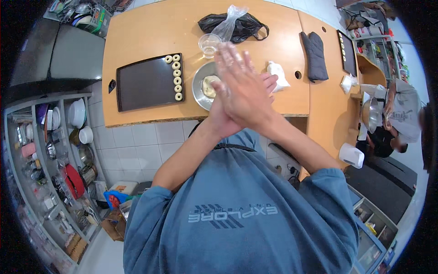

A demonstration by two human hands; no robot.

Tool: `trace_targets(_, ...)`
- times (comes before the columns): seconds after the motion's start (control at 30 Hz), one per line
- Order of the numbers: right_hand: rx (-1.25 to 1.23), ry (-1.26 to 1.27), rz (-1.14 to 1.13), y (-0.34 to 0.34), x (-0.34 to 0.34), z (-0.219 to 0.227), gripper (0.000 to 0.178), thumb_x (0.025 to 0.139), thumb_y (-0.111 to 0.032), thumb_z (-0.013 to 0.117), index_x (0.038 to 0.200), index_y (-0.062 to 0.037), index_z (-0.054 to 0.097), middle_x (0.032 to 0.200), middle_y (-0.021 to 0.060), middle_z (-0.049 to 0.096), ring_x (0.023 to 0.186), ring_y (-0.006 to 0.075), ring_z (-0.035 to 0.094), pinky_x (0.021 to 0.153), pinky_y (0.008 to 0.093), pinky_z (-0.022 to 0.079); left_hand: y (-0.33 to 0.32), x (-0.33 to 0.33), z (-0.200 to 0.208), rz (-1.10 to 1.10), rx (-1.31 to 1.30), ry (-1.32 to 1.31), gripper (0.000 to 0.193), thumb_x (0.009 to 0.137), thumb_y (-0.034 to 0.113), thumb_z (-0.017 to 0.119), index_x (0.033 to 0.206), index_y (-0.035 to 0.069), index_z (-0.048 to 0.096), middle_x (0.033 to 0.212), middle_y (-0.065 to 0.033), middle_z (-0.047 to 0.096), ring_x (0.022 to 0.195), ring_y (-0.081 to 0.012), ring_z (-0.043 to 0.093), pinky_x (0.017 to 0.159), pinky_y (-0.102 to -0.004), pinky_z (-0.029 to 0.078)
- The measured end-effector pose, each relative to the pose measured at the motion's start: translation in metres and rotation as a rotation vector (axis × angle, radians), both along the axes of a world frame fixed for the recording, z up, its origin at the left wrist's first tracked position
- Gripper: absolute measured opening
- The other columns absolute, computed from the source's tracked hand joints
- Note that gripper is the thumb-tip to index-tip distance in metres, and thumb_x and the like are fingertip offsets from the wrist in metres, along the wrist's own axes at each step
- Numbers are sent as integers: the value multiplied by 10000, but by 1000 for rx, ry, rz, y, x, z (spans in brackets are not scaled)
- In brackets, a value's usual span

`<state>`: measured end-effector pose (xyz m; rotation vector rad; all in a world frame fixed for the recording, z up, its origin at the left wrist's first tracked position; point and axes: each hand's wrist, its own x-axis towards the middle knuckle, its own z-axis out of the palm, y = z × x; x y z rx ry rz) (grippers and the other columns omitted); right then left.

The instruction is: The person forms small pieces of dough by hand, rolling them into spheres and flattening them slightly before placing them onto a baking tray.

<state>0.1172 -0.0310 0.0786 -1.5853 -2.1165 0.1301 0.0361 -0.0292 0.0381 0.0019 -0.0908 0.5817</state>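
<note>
My right hand [244,93] lies across my left hand [269,83], palm to palm, above the table's near edge. Both have their fingers stretched out, and the right fingers carry a whitish coating. Whatever may be between the palms is hidden. Just left of them, partly covered, a metal bowl [198,91] holds pale dough [208,86]. Farther left is a dark baking tray [143,86] with several small dough rings [177,81] along its right side. A clear plastic cup [209,44] stands beyond the bowl. To the right sits a bag of white powder [278,75].
A black plastic bag [246,28] lies at the back of the wooden table [150,32]. An oven mitt [315,57] and a second tray [347,52] are on the right. Another person [404,112] works there near a large metal bowl [370,114]. Loaded shelves [39,164] line the left.
</note>
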Motion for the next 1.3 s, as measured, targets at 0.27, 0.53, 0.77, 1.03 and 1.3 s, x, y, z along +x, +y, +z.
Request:
trace_targets(0.27, -41, -19, 76, -18, 12, -4, 597, 940, -322, 600, 1406, 36, 496, 1512, 226, 435, 1446, 375, 357, 1190, 523, 262, 4, -6, 12, 123, -95, -6, 746, 1042, 502, 266, 1587, 27, 80, 1663, -201, 81, 1549, -301, 95, 1255, -461, 103)
trace_targets(0.53, -55, 122, 210, -23, 1, -5, 562, 919, -192, 627, 1424, 16, 492, 1534, 212, 417, 1460, 372, 341, 1199, 538, 229, 5, 14, -29, 171, -244, -429, 749, 1043, 518, 222, 1576, 1, 128, 1652, -218, 116, 1535, -326, 148, 1256, -458, 125)
trace_targets(0.77, -6, 33, 48, -7, 9, -3, 512, 921, -189, 626, 1384, 11, 541, 1514, 193, 454, 1457, 359, 357, 1195, 539, 245, 5, -1, 5, 32, 20, 119, 786, 1039, 560, 214, 1565, -20, 150, 1640, -221, 159, 1530, -319, 172, 1255, -451, 145)
trace_targets(1.03, -39, 233, 296, -15, 26, 6, 442, 985, -226, 533, 1348, 24, 561, 1481, 216, 487, 1430, 353, 401, 1206, 494, 244, 17, -8, 2, 141, 2, 17, 696, 1073, 492, 215, 1541, -22, 242, 1595, -226, 280, 1506, -308, 249, 1239, -444, 234)
trace_targets(1.3, -78, 517, 121, 20, 48, 18, 471, 1051, -252, 373, 1399, 28, 522, 1493, 199, 483, 1451, 357, 371, 1229, 478, 167, 27, -13, -3, 68, -331, -43, 628, 1063, 426, 358, 1515, -9, 320, 1542, -193, 394, 1447, -291, 365, 1220, -455, 273)
